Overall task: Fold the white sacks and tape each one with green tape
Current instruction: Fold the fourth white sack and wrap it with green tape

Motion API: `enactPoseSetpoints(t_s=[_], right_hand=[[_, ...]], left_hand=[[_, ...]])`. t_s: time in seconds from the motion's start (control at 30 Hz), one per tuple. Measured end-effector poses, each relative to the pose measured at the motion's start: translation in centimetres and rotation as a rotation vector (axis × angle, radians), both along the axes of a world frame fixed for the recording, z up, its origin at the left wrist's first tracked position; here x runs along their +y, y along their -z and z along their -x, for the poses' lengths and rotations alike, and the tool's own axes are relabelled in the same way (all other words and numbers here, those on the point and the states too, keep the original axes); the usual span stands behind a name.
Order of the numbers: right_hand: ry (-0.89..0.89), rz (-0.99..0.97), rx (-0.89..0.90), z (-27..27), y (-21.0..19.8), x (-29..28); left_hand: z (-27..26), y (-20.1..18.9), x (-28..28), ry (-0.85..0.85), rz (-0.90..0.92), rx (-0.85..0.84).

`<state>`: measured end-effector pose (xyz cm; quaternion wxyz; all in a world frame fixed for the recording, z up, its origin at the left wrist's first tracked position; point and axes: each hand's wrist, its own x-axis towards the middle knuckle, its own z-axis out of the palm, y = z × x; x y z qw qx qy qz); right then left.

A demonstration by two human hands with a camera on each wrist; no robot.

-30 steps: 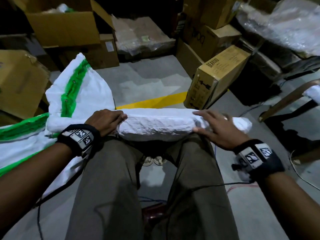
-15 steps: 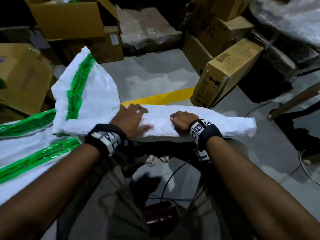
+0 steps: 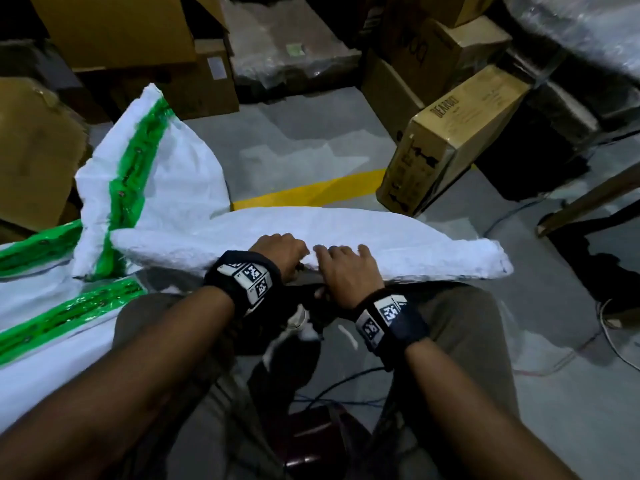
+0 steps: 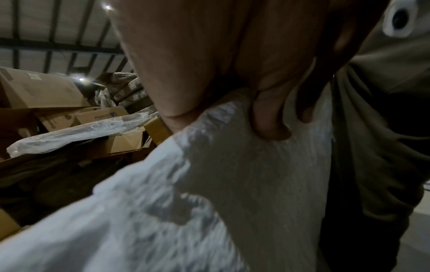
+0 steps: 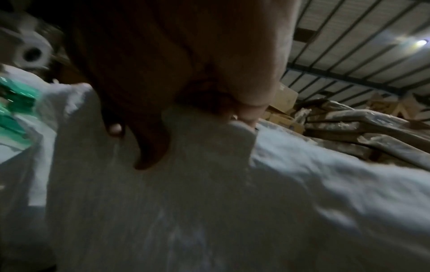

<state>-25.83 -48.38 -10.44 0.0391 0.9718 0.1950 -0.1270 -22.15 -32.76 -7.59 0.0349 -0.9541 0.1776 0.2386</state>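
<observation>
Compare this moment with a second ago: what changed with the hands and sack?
The right hand slid in from the folded sack's right part to its middle, beside the left hand, which also moved inward; both now grip the near edge. The sack stays across the lap, untaped.

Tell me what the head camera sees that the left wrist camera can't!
Only the head view shows both hands together, the left hand and the right hand, plus the yellow floor line and the green tape on other sacks. Only the left wrist view shows the fingers curled into the cloth from underneath, and the roof beams. Both show the folded white sack and cardboard boxes.
</observation>
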Motion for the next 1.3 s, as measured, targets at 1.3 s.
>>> enactPoseSetpoints(t_s=[1.3], right_hand=[[-0.058, -0.286, -0.275, 0.8, 6.4, -2.0]], left_hand=[[-7.9, 6.4, 0.1, -0.134, 0.22, 0.183]])
